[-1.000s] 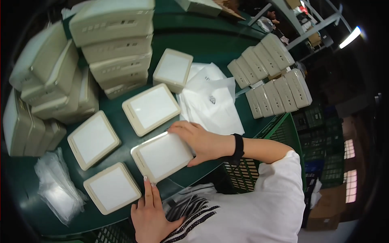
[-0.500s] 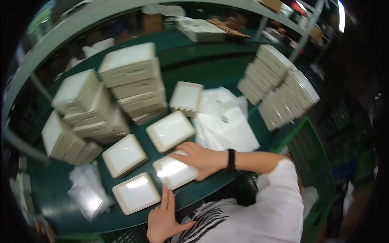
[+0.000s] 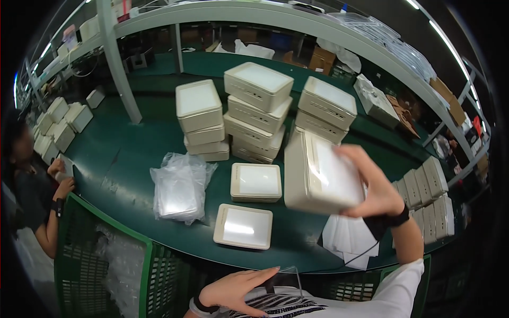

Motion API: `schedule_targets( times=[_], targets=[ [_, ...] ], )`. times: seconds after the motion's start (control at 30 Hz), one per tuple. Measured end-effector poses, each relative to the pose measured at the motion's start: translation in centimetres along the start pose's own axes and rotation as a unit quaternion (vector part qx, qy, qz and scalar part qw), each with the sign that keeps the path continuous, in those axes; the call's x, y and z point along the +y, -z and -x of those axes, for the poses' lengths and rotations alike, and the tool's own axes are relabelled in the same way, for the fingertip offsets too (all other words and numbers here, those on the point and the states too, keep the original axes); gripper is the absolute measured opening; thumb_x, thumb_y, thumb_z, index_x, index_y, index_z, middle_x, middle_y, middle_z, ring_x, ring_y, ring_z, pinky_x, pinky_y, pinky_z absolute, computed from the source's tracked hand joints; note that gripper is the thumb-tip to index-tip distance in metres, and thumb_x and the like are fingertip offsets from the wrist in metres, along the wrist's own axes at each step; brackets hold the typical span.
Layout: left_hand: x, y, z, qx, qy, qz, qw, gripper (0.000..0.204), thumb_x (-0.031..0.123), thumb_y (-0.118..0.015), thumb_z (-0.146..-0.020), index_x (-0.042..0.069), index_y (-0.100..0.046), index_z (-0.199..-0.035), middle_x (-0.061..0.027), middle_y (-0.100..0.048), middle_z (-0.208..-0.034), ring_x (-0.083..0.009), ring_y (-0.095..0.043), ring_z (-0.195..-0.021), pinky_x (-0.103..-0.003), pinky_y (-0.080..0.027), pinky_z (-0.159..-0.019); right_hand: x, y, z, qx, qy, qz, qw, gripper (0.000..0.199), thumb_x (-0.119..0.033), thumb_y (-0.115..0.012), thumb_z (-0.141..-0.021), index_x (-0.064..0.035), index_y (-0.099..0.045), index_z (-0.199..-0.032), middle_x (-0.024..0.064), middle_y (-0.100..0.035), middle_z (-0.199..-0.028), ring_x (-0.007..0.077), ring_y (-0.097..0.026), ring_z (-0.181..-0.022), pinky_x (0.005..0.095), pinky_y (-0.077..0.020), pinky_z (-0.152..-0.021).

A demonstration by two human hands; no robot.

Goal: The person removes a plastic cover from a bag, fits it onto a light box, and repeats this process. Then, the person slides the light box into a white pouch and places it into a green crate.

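One cream box (image 3: 322,175) in right hand (image 3: 377,192), above green table (image 3: 132,153).

Cream square box (image 3: 323,175) with white top panel, blurred, tilted on edge, held clear above the green tabletop (image 3: 132,153) near its front edge

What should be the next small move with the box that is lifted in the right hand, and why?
Probably bring the left hand up to steady the cream box. The right hand alone holds it in the air, tilted and blurred, above the green table, while the left hand rests low near the table edge, touching a clear plastic sheet.
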State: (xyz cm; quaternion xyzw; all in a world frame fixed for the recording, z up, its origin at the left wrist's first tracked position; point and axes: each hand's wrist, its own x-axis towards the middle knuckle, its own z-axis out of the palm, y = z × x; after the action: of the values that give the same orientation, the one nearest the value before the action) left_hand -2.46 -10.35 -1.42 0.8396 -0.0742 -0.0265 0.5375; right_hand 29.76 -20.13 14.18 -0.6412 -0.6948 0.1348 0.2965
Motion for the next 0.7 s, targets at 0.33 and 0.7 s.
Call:
schedule_targets(
  times=[0.33,0.7],
  targets=[
    [0.8,-0.1,2.1,0.095,-0.02,-0.036,0.995,0.096,0.046,-0.074,-0.072,0.001,-0.031,-0.144,-0.0217,-0.036,-0.145,-0.0337,-0.049,-0.12,-0.036,-0.039,-0.098,-8.7,-6.8,-25.6,0.038,-0.102,0.268,0.957,0.09,-0.065,-0.059,-0.07,0.0027,-0.048,-0.129,0.022,-0.064,-0.11,0.036,-0.058,-0.107,0.0526,-0.0323,-0.098],
    [0.9,0.3,5.3,0.321,0.056,-0.08,0.942,0.102,0.046,-0.078,-0.068,-0.006,-0.029,-0.141,-0.0272,-0.037,-0.141,-0.0379,-0.05,-0.118,-0.041,-0.039,-0.098,-8.7,-11.5,-31.2,0.133,-0.042,0.531,0.836,0.054,-0.051,-0.044,-0.085,-0.008,-0.07,-0.103,0.0136,-0.07,-0.095,0.0288,-0.066,-0.088,0.0561,-0.0343,-0.091]
  ],
)
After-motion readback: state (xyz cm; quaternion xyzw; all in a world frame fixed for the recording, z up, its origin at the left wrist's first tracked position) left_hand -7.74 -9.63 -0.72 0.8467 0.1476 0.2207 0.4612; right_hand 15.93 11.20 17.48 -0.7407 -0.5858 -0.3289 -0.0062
